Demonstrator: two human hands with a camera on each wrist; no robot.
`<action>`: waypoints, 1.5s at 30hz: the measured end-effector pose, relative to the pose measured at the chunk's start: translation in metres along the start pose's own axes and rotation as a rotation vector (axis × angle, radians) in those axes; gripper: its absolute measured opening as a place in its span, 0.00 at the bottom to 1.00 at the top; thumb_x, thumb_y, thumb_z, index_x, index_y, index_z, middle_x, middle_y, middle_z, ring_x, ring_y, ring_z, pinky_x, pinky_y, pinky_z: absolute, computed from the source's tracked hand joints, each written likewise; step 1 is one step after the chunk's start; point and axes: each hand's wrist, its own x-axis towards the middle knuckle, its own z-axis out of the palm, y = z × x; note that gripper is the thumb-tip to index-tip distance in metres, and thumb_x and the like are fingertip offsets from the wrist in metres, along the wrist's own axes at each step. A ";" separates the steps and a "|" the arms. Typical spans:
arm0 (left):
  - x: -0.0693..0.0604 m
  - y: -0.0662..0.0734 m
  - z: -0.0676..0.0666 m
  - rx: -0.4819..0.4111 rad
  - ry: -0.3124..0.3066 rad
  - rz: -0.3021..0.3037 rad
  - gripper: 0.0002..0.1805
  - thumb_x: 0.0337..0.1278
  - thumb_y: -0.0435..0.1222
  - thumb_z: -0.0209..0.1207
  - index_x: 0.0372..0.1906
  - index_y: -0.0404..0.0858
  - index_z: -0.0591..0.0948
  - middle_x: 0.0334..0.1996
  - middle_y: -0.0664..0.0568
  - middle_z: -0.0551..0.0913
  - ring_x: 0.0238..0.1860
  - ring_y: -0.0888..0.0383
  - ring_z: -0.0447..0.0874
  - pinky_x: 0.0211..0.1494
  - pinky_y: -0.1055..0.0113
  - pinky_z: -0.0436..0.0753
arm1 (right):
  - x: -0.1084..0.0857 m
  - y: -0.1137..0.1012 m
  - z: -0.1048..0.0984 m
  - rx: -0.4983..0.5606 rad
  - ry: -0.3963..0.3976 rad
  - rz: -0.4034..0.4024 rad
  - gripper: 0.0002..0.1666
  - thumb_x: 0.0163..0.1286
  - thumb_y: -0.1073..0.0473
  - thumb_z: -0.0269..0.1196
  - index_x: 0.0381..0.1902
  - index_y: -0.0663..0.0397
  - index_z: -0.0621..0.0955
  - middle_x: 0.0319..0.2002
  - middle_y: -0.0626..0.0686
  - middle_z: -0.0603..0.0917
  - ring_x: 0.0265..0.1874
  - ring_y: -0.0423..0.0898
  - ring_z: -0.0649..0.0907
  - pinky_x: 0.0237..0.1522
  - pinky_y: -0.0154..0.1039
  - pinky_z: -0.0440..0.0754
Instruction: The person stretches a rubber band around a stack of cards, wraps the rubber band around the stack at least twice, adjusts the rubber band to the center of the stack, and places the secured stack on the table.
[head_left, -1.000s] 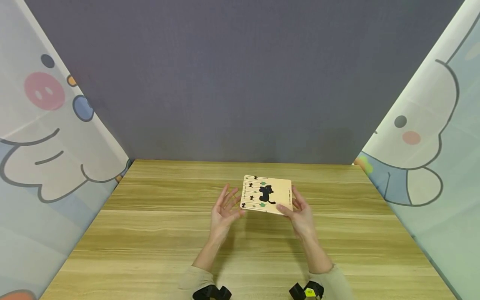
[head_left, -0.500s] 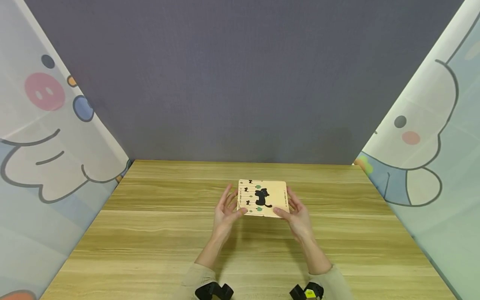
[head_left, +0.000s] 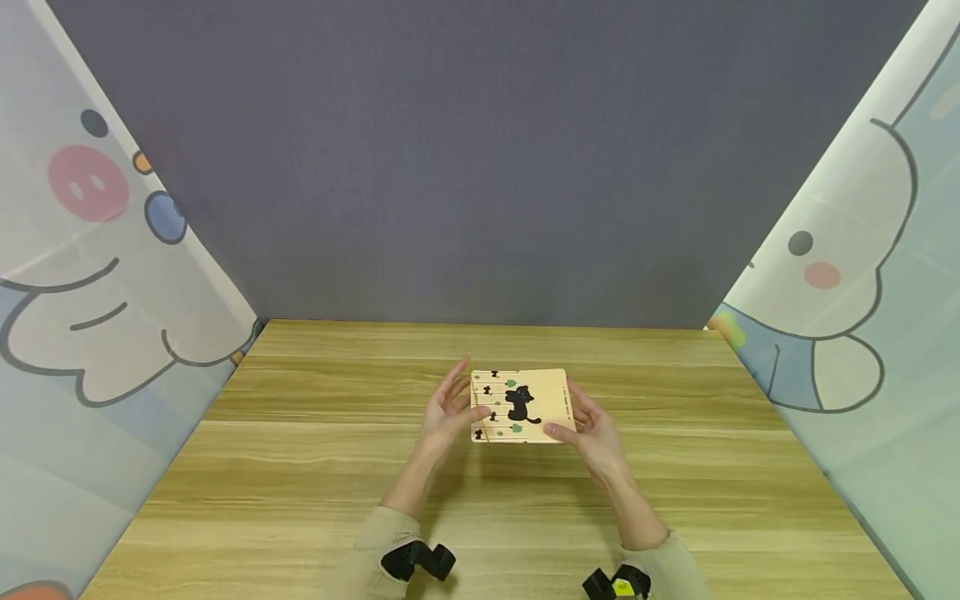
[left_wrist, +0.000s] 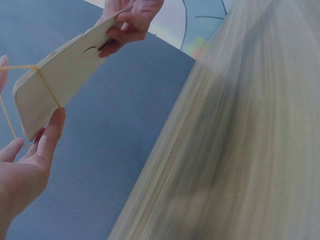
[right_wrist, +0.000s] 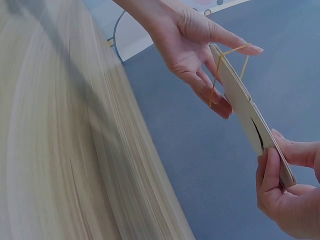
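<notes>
A cream notebook [head_left: 553, 392] with a black cat on its cover is held up above the table, its cover toward the head camera. My right hand [head_left: 597, 440] grips its right end, thumb on the cover and fingers behind. At the other end, a thin yellow rubber band [left_wrist: 49, 88] loops around the notebook. My left hand [head_left: 442, 418] holds this band stretched over its thumb and fingertips, as the right wrist view shows. The left thumb lies over the cover side, standing off it, and one fingertip touches the plain back. Part of the band is hidden behind the notebook.
The wood-grain table [head_left: 322, 467] spreads beneath both hands. A dark grey panel [head_left: 480, 167] stands along its far edge, with cartoon-printed sheets [head_left: 832, 333] at either side. Black camera mounts [head_left: 417, 560] sit on the sleeves.
The notebook has moved slightly left and toward me. The left thumb has come over the cover's left end, and the yellow band now shows across it. The right hand keeps its grip.
</notes>
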 end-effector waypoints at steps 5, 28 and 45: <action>0.008 0.001 -0.004 0.030 -0.043 -0.019 0.47 0.36 0.25 0.66 0.66 0.40 0.56 0.65 0.40 0.52 0.62 0.39 0.54 0.61 0.56 0.63 | 0.000 0.001 -0.002 -0.029 0.008 0.016 0.50 0.48 0.78 0.63 0.67 0.49 0.56 0.44 0.70 0.76 0.35 0.51 0.82 0.41 0.39 0.79; 0.053 0.002 -0.026 0.019 -0.174 0.064 0.44 0.40 0.22 0.62 0.66 0.40 0.56 0.60 0.40 0.64 0.46 0.43 0.76 0.43 0.58 0.79 | -0.005 0.001 0.000 -0.048 -0.048 -0.024 0.50 0.46 0.77 0.64 0.66 0.49 0.58 0.35 0.70 0.80 0.23 0.46 0.82 0.23 0.33 0.78; 0.125 -0.092 -0.077 0.050 0.089 0.084 0.28 0.43 0.38 0.66 0.55 0.44 0.74 0.52 0.45 0.75 0.34 0.43 0.81 0.29 0.55 0.81 | -0.008 0.005 0.002 -0.043 -0.105 -0.057 0.51 0.46 0.77 0.64 0.67 0.51 0.56 0.34 0.70 0.80 0.22 0.44 0.82 0.21 0.30 0.77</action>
